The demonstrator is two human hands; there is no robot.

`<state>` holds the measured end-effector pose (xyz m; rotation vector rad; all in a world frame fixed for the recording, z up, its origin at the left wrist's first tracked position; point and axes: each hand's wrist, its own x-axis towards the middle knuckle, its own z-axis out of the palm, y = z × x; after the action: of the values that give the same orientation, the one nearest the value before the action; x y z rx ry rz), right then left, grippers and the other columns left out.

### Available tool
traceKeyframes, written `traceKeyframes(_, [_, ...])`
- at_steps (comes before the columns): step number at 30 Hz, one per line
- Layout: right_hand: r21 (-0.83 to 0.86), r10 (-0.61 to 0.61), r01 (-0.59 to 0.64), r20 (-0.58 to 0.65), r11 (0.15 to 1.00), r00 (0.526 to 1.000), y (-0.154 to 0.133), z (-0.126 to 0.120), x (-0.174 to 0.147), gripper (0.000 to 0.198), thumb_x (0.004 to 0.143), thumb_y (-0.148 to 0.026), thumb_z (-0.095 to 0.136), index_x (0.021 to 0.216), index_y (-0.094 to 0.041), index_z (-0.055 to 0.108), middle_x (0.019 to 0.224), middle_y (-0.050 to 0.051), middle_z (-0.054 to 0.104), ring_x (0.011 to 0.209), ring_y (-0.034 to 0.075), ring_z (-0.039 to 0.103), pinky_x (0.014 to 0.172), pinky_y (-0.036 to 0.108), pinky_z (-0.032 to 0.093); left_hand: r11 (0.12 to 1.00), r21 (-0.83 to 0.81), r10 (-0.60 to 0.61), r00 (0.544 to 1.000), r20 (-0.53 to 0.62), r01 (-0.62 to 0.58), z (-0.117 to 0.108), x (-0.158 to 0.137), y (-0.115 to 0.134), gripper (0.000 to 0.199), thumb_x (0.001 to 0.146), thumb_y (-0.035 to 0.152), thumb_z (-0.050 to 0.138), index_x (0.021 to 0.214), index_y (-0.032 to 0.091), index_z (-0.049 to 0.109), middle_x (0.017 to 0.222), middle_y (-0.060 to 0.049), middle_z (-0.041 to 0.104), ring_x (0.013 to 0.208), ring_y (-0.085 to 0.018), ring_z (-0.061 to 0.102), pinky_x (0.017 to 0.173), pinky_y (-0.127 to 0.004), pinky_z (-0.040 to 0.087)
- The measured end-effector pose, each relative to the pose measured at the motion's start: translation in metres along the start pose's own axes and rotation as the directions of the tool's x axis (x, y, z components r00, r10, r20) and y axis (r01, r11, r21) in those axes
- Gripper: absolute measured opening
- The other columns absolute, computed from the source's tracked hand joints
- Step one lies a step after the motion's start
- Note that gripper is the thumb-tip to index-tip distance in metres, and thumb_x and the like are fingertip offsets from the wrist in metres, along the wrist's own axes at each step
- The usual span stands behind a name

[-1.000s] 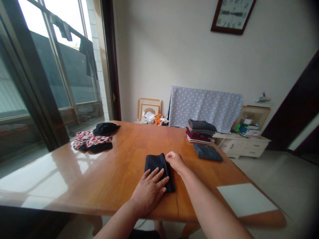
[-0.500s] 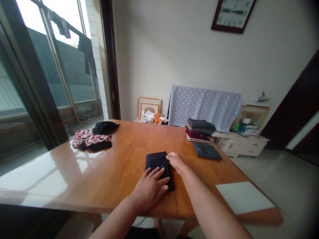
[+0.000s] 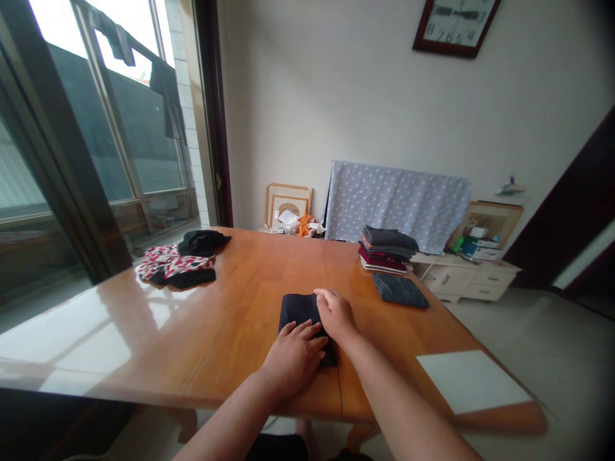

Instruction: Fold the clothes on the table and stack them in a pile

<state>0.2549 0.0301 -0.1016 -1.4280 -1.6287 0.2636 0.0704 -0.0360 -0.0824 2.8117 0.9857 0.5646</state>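
Note:
A dark navy folded garment (image 3: 296,308) lies on the wooden table in front of me, its near part covered by my hands. My left hand (image 3: 298,352) rests flat across it, fingers spread. At its far right corner, my right hand (image 3: 335,314) is closed with thumb and fingers on the edge of the cloth. Just what kind of garment this is, I cannot make out.
Folded clothes (image 3: 388,248) are stacked at the table's right far side, with a folded dark blue-grey garment (image 3: 401,291) before them. A white sheet (image 3: 473,382) lies near the right corner. Patterned clothing (image 3: 175,266) and a black garment (image 3: 202,243) sit at the left.
My right hand has shifted slightly left and inward over the garment's right edge. The pulled-up creases at that corner have flattened. My left hand stays pressed on the cloth.

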Motion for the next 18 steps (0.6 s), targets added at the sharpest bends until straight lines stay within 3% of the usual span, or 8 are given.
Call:
traceKeyframes(2, [0.082, -0.030, 0.017, 0.152, 0.996, 0.988, 0.001, 0.007, -0.006, 0.036, 0.092, -0.033, 0.053, 0.124, -0.026, 0.069, 0.137, 0.007, 0.063, 0.136, 0.024, 0.048, 0.117, 0.040, 0.030, 1.000, 0.010, 0.020, 1.000, -0.007, -0.020, -0.001, -0.001, 0.001, 0.033, 0.098, 0.034, 0.048, 0.126, 0.033, 0.065, 0.144, -0.003, 0.057, 0.137, -0.027, 0.047, 0.112, -0.050, 0.034])
traceKeyframes(6, [0.179, 0.071, -0.140, 0.343, 0.974, 0.937, 0.014, 0.017, -0.009, 0.042, 0.089, -0.041, 0.058, 0.126, -0.025, 0.069, 0.147, 0.006, 0.054, 0.148, 0.025, 0.031, 0.122, 0.044, 0.020, 0.999, 0.016, 0.030, 0.999, -0.028, -0.030, 0.000, -0.001, 0.001, 0.036, 0.098, 0.033, 0.049, 0.132, 0.034, 0.061, 0.146, -0.004, 0.055, 0.138, -0.026, 0.045, 0.113, -0.051, 0.033])
traceKeyframes(9, [0.278, 0.109, -0.212, 0.345, 0.937, 0.932, 0.018, 0.011, -0.004, 0.044, 0.087, -0.043, 0.058, 0.124, -0.022, 0.069, 0.148, 0.006, 0.053, 0.147, 0.024, 0.033, 0.123, 0.043, 0.019, 0.999, 0.010, 0.030, 0.999, -0.025, -0.030, 0.003, -0.002, -0.002, 0.037, 0.100, 0.034, 0.046, 0.134, 0.033, 0.059, 0.146, -0.004, 0.056, 0.140, -0.025, 0.044, 0.114, -0.050, 0.032])
traceKeyframes(11, [0.369, 0.169, -0.263, 0.268, 0.892, 0.948, 0.017, 0.001, -0.004, 0.044, 0.087, -0.043, 0.057, 0.123, -0.021, 0.070, 0.143, 0.008, 0.058, 0.141, 0.023, 0.044, 0.120, 0.041, 0.026, 1.000, 0.006, 0.030, 0.999, -0.019, -0.029, 0.004, -0.003, -0.003, 0.037, 0.101, 0.035, 0.043, 0.133, 0.032, 0.061, 0.145, -0.005, 0.056, 0.141, -0.026, 0.043, 0.114, -0.050, 0.031])
traceKeyframes(13, [0.428, 0.265, -0.308, 0.159, 0.849, 0.951, 0.015, -0.011, -0.009, 0.042, 0.086, -0.042, 0.056, 0.119, -0.020, 0.070, 0.132, 0.009, 0.066, 0.127, 0.023, 0.057, 0.112, 0.038, 0.039, 1.000, 0.008, 0.020, 0.999, -0.032, -0.019, 0.002, -0.005, -0.002, 0.037, 0.101, 0.036, 0.043, 0.131, 0.031, 0.062, 0.146, -0.005, 0.055, 0.141, -0.027, 0.042, 0.114, -0.049, 0.032])
traceKeyframes(15, [0.426, 0.379, -0.379, 0.090, 0.821, 0.921, 0.014, -0.023, -0.020, 0.038, 0.086, -0.043, 0.056, 0.111, -0.018, 0.070, 0.116, 0.010, 0.072, 0.106, 0.023, 0.067, 0.092, 0.036, 0.052, 1.000, 0.010, 0.003, 0.998, -0.056, -0.002, -0.002, -0.008, 0.001, 0.036, 0.100, 0.036, 0.044, 0.129, 0.030, 0.064, 0.142, -0.006, 0.057, 0.136, -0.028, 0.045, 0.112, -0.048, 0.035])
traceKeyframes(18, [0.353, 0.511, -0.514, 0.108, 0.782, 0.853, 0.013, -0.037, -0.045, 0.032, 0.086, -0.044, 0.055, 0.098, -0.017, 0.068, 0.090, 0.008, 0.073, 0.071, 0.019, 0.067, 0.058, 0.027, 0.049, 1.000, 0.002, -0.009, 0.998, -0.067, 0.009, -0.006, -0.011, 0.009, 0.034, 0.100, 0.035, 0.045, 0.125, 0.029, 0.067, 0.127, -0.006, 0.064, 0.122, -0.026, 0.053, 0.105, -0.044, 0.040])
